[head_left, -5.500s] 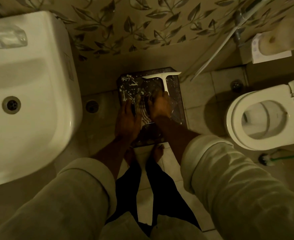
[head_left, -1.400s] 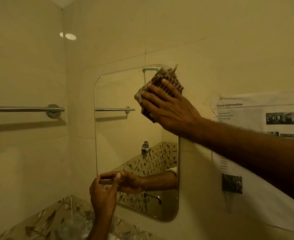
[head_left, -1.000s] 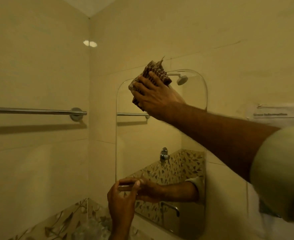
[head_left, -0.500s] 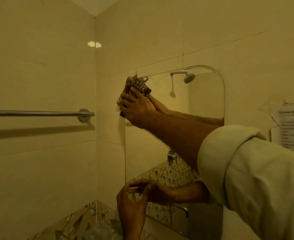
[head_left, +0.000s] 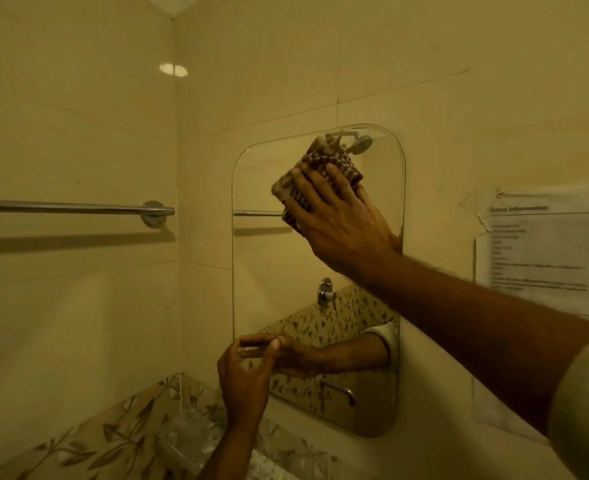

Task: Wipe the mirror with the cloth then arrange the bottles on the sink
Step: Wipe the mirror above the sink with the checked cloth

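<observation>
Only writing anywhere is on the paper notice [head_left: 546,252] taped to the wall just right of the mirror [head_left: 262,271]. It has a bold heading up top that maybe ends in "Information", but it's too blurry to be sure. Under it are lines of small print and a couple of little photos at the right edge, all unreadable.

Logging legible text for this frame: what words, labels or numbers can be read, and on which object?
White paper notice taped to the wall right of the mirror: a bold heading whose second word looks like "Information"; first word too blurred to read.
Body lines and small photos on the notice: too small and blurred.
Nothing readable elsewhere.
</observation>
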